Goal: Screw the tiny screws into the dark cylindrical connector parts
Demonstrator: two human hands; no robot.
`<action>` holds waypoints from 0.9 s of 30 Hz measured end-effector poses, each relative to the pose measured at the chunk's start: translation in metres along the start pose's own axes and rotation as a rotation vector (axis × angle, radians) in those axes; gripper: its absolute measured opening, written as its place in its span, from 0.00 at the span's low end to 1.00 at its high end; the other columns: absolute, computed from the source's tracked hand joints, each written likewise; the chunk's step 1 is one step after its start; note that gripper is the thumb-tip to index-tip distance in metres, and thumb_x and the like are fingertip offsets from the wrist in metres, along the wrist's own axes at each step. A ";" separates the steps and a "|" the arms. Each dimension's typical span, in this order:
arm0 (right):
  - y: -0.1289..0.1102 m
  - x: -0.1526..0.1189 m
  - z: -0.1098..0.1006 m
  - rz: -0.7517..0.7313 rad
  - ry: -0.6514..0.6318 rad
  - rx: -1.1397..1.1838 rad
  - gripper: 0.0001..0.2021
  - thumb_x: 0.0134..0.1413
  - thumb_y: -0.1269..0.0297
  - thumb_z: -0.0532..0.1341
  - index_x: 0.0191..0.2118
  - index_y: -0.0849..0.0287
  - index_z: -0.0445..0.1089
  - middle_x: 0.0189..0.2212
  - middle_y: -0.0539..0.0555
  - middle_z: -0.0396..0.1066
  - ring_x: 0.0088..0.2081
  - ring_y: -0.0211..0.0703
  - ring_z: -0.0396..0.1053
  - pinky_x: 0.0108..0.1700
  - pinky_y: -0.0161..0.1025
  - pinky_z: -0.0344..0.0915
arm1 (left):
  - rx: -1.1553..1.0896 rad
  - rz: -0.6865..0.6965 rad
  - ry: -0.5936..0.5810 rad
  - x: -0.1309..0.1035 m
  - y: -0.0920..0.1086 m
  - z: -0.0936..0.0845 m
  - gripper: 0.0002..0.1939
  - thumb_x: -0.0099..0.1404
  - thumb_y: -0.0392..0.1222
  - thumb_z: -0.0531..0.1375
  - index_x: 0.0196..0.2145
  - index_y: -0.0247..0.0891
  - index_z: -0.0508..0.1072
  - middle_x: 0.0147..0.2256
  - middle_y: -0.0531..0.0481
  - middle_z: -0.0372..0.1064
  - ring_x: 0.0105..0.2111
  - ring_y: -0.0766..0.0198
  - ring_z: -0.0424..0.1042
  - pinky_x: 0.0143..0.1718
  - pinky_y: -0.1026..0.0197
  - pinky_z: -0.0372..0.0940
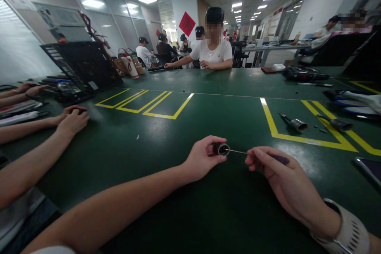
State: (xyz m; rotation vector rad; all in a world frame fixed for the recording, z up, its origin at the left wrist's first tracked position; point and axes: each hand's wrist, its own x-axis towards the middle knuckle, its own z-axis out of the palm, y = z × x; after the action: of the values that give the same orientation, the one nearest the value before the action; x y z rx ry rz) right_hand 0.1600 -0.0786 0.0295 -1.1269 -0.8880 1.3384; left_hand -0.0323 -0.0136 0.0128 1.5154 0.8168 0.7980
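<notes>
While the left hand (200, 158) held a dark cylinder (217, 149) with its open, ringed end turned towards the right, the right hand (276, 174) met it with a thin-shafted tool (238, 151); the left fingers were clamped on the cylinder, thumb below and the others above; the right fingers were closed on the tool, its purplish handle (281, 160) lying within the palm. The cylinder sat between the two hands over the near part of the green surface (154, 147), though whether it touched down could not be told; the shaft's tip lay at the open mouth, and how deep it reached was hidden.

The likeliest trouble, as I judged it, was a slip of the tip against the rim, caused by a slanted push; since the left thumb stood close by the mouth, a skidding shaft could jab it; a loose pinch might also let the cylinder twist under the load, and too much sideways force could bend so slim a shaft. Anything small prised from the cylinder could roll off unseen, for the small dark bits (323, 131) near the two similar parts (298, 125) within and across the yellow tape (271, 122) barely stood out against the dark surface.
</notes>
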 end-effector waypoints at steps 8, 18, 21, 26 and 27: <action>0.003 -0.002 0.003 -0.080 0.005 -0.232 0.15 0.44 0.51 0.65 0.30 0.58 0.75 0.27 0.54 0.74 0.30 0.43 0.69 0.33 0.40 0.66 | 0.097 0.090 0.045 0.000 -0.006 0.002 0.23 0.53 0.25 0.62 0.47 0.36 0.66 0.46 0.44 0.68 0.45 0.60 0.71 0.49 0.51 0.66; 0.004 -0.007 -0.002 -0.228 -0.078 -0.485 0.14 0.52 0.51 0.59 0.34 0.56 0.73 0.29 0.52 0.73 0.32 0.43 0.70 0.34 0.40 0.67 | 0.172 0.111 0.072 -0.001 -0.004 0.003 0.23 0.52 0.26 0.62 0.47 0.35 0.67 0.48 0.43 0.66 0.47 0.58 0.70 0.49 0.50 0.67; 0.001 -0.009 0.003 -0.313 -0.136 -0.628 0.11 0.54 0.54 0.57 0.32 0.55 0.72 0.29 0.51 0.72 0.32 0.43 0.70 0.34 0.39 0.66 | 0.182 0.125 0.071 -0.001 -0.006 0.003 0.23 0.53 0.27 0.62 0.47 0.36 0.67 0.47 0.43 0.66 0.47 0.58 0.69 0.49 0.50 0.67; -0.001 -0.011 0.006 -0.377 -0.137 -0.702 0.12 0.55 0.56 0.55 0.27 0.55 0.70 0.25 0.50 0.70 0.28 0.41 0.68 0.30 0.38 0.64 | 0.244 0.156 0.081 -0.001 -0.012 0.002 0.23 0.53 0.28 0.63 0.47 0.38 0.68 0.48 0.44 0.65 0.48 0.57 0.68 0.49 0.50 0.66; -0.001 -0.011 0.006 -0.373 -0.123 -0.696 0.13 0.55 0.55 0.55 0.27 0.56 0.70 0.25 0.50 0.69 0.28 0.41 0.68 0.30 0.38 0.64 | 0.257 0.160 0.083 0.000 -0.012 0.002 0.23 0.53 0.28 0.63 0.47 0.39 0.68 0.48 0.44 0.65 0.48 0.57 0.68 0.49 0.49 0.66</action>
State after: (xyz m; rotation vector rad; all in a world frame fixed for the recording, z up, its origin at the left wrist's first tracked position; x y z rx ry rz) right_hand 0.1540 -0.0890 0.0337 -1.3112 -1.6421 0.8044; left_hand -0.0318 -0.0140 0.0005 1.8023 0.8936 0.9047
